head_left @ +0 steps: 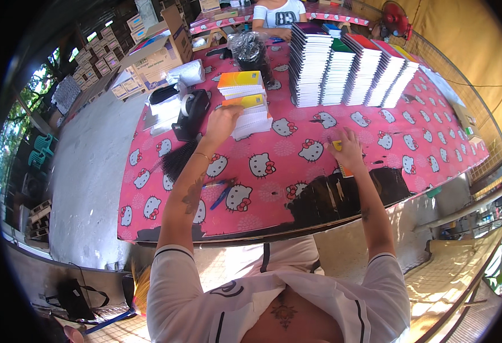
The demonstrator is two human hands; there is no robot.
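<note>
Pink cat-print counter (434,137): left hand (223,121) flat on short yellow-covered notebook stack (251,114); right hand (348,150) fingers pinch small yellow piece (336,145) (near front edge).

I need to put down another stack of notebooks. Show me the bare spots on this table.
The widest free patch of pink tablecloth lies right of the right hand, below the tall notebook stacks. A smaller one lies between the two hands, below the small stack under the left hand. The far-left corner, around the tape dispenser and boxes, is crowded.
</note>
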